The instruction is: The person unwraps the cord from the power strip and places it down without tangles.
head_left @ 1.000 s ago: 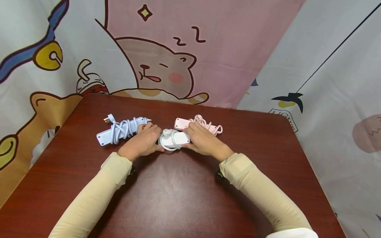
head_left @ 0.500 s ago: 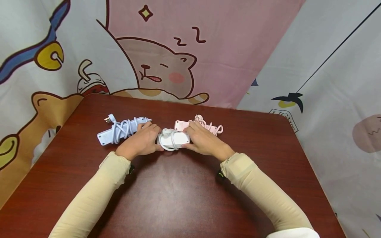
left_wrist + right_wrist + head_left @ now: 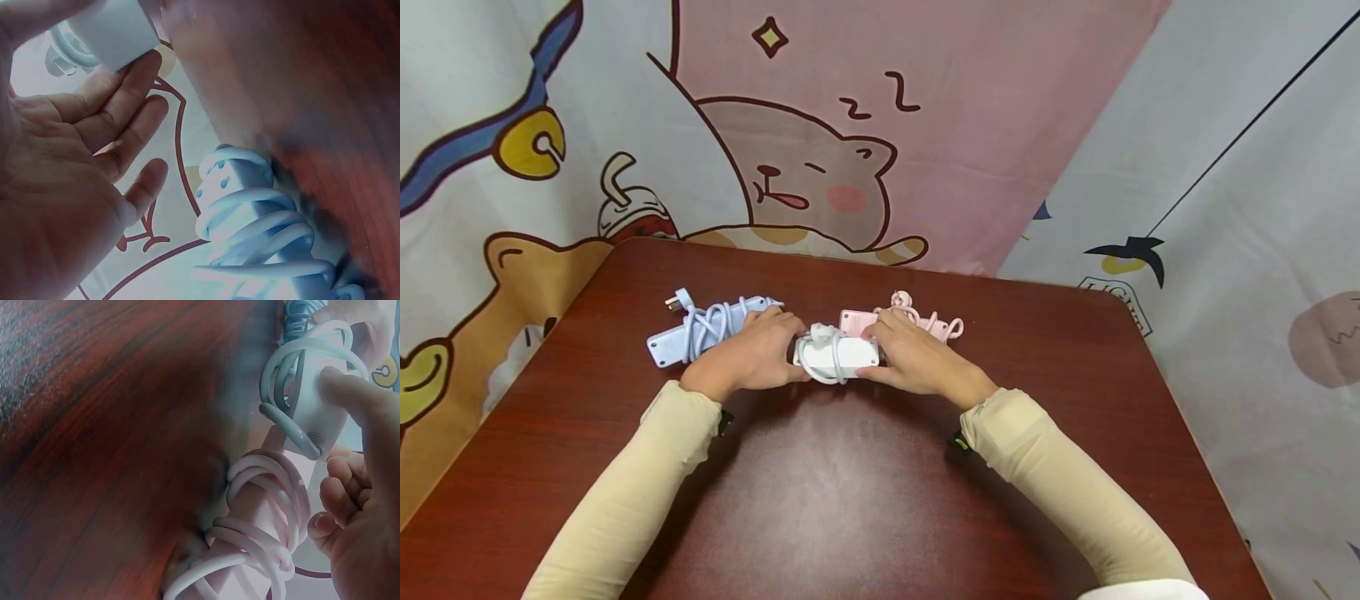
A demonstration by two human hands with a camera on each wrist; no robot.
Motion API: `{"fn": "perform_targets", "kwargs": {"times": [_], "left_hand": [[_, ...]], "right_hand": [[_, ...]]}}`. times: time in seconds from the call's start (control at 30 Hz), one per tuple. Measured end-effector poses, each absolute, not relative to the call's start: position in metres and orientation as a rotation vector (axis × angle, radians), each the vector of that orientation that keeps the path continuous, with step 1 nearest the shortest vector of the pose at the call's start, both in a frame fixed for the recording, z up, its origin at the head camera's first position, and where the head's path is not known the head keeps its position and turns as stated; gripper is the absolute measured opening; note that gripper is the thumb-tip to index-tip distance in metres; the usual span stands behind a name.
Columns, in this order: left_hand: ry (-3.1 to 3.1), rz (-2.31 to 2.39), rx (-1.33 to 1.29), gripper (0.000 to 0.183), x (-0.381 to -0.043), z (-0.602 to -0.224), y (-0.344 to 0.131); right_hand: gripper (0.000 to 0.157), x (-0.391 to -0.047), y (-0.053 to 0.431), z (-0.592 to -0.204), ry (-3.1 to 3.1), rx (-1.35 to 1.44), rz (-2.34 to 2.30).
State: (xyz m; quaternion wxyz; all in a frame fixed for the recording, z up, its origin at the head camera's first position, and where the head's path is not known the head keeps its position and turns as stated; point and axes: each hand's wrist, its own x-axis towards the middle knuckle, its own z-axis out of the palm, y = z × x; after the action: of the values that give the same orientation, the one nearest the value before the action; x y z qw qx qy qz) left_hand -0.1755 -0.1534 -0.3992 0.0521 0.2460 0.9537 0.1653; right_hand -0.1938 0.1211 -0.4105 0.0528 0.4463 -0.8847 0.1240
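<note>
A white power strip [image 3: 853, 357], its white cord wound around it, lies between my two hands. My left hand [image 3: 758, 348] pinches its left end, thumb in front and fingers behind. At the other end my right hand [image 3: 917, 350] grips it the same way; in the right wrist view the thumb [image 3: 350, 390] presses on the strip's side. Beside the left hand is a pale blue power strip [image 3: 668, 346] wrapped in its own cord. A pink power strip [image 3: 855, 321], also cord-wrapped, sits just behind the white one, partly hidden by the right hand.
Everything rests on a dark red-brown wooden table [image 3: 850, 500]. Beyond its far edge hangs a curtain [image 3: 985, 150] with cartoon prints. The blue strip's plug [image 3: 679, 300] sticks up at its back left.
The white power strip and my left hand have shifted slightly left. My right hand stays nearly in place, still holding its end. The blue and pink strips lie as before.
</note>
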Motion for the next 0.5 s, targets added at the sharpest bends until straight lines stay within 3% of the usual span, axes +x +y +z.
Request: {"fn": "perform_targets", "kwargs": {"times": [0.5], "left_hand": [[2.928,0.644,0.794,0.059,-0.178,-0.389,-0.151]], "right_hand": [[0.045,-0.195,0.13,-0.391,-2.664,1.261,0.489]]}}
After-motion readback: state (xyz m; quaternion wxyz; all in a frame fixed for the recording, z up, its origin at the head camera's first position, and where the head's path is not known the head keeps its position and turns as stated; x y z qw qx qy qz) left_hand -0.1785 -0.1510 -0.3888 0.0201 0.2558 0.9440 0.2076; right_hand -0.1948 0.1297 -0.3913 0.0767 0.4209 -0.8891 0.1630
